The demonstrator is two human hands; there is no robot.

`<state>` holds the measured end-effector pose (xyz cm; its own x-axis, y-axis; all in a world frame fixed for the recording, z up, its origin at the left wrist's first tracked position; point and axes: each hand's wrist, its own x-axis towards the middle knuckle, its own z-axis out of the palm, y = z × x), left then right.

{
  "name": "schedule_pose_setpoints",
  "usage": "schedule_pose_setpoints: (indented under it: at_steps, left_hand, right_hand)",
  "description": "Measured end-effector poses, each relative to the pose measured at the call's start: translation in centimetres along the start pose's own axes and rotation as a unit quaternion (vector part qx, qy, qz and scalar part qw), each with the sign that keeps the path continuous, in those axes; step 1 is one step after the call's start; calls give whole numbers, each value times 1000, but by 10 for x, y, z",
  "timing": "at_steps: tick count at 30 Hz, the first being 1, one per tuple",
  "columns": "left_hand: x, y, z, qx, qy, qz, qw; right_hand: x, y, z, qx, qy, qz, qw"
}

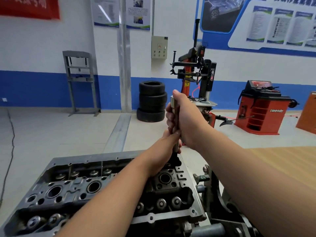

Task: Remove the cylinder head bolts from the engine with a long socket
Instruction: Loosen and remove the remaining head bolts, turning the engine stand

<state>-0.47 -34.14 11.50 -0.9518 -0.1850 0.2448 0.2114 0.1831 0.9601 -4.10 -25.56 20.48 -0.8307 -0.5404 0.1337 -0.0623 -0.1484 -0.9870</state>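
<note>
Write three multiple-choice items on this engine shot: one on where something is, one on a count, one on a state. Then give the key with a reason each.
1. Where does the long socket stand?
A. Upright over the far right end of the cylinder head
B. Flat on the floor
C. On the orange balancer

2. How many tyres are in the stack of tyres by the wall?
A. One
B. Three
C. Six

3. How are the hands placed?
A. Both hang idle
B. Only one touches the tool
C. Both grip the tool, one above the other

Key: 1 A, the socket rises upright from the head's far right end. 2 B, three tyres are stacked. 3 C, the right hand wraps the upper part and the left hand holds the tool below it, just above the head.
</note>
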Motion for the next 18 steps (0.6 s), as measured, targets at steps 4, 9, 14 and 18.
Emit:
schedule_pose_setpoints:
  at_steps: [4, 9, 14, 18]
  left_hand:
    - [6, -9, -4, -48, -27, -11, 998]
    - [3, -9, -8, -37, -47, -20, 998]
    - [-7, -2, -14, 10, -64, -11, 998]
    - [-9, 2, -16, 42, -47, -2, 998]
  right_hand:
    - [6, 9, -4, 10, -26, -10, 1000]
    - [7, 13, -6, 25, -61, -23, 998]
    - [4, 13, -10, 58, -111, -26, 992]
    - [4, 13, -13, 65, -131, -25, 989]
